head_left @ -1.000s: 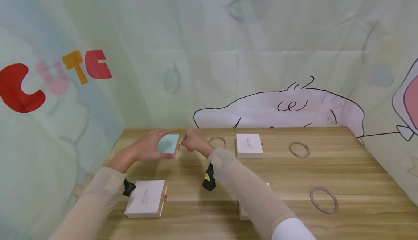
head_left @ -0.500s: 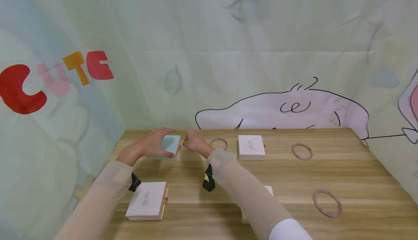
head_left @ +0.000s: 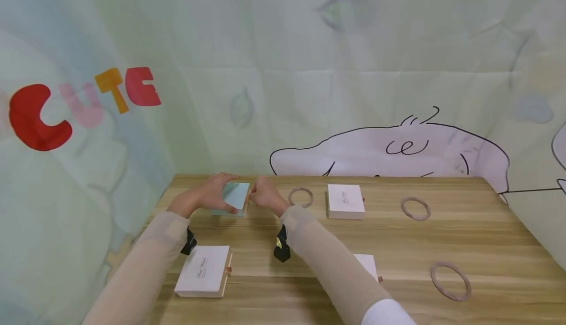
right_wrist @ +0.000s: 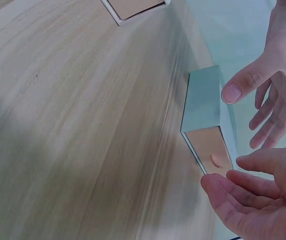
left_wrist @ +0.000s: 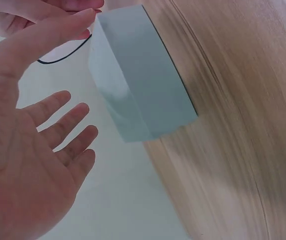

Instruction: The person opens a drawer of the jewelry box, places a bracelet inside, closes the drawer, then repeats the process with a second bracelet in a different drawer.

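Note:
A light blue drawer-style gift box lies near the table's far left; its orange ribbon tab shows on the tan drawer front in the right wrist view. My left hand spans the box, thumb at its near top edge. In the left wrist view the other fingers are spread behind the box, with a gap between. My right hand is at the drawer end. Its thumb and index fingertips are close by the tab, slightly parted, in the right wrist view.
On the wooden table lie a white box at the back, another white box front left, and a third white box partly behind my right forearm. Pinkish bangles lie behind, at right and front right.
My right hand has come closer to the blue box's tab end. My left wrist has shifted forward and slightly right, while the hand stays around the box. The head view has turned slightly left.

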{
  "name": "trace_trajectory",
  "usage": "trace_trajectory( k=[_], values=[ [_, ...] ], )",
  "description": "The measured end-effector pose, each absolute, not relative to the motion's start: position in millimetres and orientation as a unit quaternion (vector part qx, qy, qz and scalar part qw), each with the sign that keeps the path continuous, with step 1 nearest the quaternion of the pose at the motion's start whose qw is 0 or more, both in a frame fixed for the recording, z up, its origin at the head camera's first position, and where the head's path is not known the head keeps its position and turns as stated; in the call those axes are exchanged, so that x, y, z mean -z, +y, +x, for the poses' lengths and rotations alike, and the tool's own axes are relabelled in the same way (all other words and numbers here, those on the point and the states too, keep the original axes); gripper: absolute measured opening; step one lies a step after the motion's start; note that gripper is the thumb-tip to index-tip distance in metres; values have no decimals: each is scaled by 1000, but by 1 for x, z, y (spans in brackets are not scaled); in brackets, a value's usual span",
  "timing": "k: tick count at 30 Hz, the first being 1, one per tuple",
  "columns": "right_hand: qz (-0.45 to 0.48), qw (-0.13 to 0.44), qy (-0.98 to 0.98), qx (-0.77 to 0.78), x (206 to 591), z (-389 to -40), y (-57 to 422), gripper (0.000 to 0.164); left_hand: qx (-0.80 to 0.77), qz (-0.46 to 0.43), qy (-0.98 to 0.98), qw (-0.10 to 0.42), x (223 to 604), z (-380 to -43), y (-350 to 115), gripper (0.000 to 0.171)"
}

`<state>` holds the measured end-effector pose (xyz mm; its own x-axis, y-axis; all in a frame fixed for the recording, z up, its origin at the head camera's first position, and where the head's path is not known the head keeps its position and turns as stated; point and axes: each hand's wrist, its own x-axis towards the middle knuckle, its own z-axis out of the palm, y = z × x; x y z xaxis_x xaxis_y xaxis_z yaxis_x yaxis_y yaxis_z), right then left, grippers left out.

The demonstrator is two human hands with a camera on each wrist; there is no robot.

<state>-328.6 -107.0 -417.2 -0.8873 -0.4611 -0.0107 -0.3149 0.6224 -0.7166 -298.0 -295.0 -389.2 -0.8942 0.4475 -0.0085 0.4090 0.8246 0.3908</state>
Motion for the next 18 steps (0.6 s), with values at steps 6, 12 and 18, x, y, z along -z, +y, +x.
trace_trajectory(
  k=[6,12,18],
  values=[
    [-214,83,890,394,425,-329,-109,33,-208,235,948,54,395,-304,-296,94],
    [-221,77,889,395,433,-331,-111,47,-212,229,946,82,399,-309,-292,98],
    [-229,81,881,405,436,-333,-112,42,-201,232,948,90,398,-313,-286,98]
  ],
)
